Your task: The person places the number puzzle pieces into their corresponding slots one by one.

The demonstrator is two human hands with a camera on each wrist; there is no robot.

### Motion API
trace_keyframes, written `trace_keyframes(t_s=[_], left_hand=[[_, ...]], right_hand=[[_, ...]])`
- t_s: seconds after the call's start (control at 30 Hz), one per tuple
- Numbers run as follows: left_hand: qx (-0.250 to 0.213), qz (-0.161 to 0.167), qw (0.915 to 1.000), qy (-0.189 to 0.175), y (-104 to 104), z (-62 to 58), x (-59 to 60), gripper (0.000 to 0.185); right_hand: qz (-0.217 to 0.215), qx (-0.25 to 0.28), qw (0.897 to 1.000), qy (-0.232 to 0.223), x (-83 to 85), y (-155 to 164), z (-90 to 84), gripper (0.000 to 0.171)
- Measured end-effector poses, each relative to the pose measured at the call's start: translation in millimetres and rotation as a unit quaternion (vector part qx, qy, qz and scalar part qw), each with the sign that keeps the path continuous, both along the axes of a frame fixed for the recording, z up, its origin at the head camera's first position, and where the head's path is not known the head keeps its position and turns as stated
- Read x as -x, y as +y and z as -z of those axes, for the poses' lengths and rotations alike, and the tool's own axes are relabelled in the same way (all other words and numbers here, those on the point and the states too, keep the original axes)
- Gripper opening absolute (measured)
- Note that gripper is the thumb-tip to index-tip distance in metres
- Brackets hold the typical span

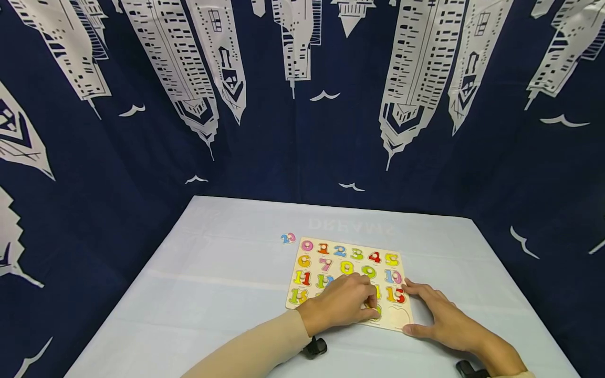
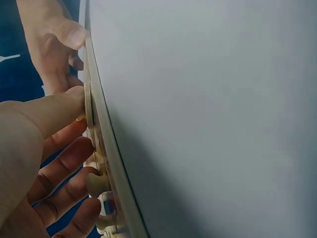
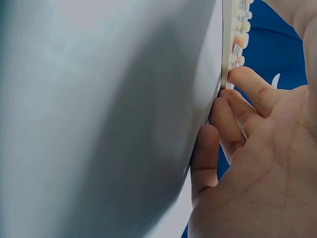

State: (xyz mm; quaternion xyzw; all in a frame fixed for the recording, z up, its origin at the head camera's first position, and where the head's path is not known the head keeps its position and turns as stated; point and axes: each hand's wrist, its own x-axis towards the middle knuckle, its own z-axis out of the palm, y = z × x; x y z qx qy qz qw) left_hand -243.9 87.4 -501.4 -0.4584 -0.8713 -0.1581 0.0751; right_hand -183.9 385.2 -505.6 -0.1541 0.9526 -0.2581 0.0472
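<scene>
A wooden number puzzle board [image 1: 399,321] lies on the white table [image 1: 227,273], most recesses filled with coloured numbers. My left hand [image 1: 340,304] hovers over the bottom row, and its fingertips pinch a yellow-green number piece [image 1: 376,313]. In the left wrist view the left hand [image 2: 44,163] curls its fingers against the pegs while the thumb touches the board [image 2: 99,134]. My right hand [image 1: 435,315] lies flat against the board's near right corner, fingers straight. The right wrist view shows the right hand [image 3: 257,163] touching the board's edge [image 3: 227,44].
One loose blue-and-pink "20" piece [image 1: 288,238] lies on the table just off the board's far left corner. An unfilled recess [image 1: 400,314] shows at the board's near right. A dark blue curtain [image 1: 302,131] with white towers surrounds the table.
</scene>
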Motion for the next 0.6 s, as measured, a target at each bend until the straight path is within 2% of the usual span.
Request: trace_keyframes(t_s=[0.4,0.6], left_hand=[[0.034,-0.016,0.9993,0.009,4.7,-4.5,-2.4,0.023],[0.042,-0.008,0.9988,-0.023,2.6,-8.9,-2.8,0.018]], right_hand=[[0.000,0.002,1.000,-0.001,-0.2,-0.1,-0.4,0.091],[0.000,-0.001,1.000,0.001,-0.2,-0.7,0.5,0.091]])
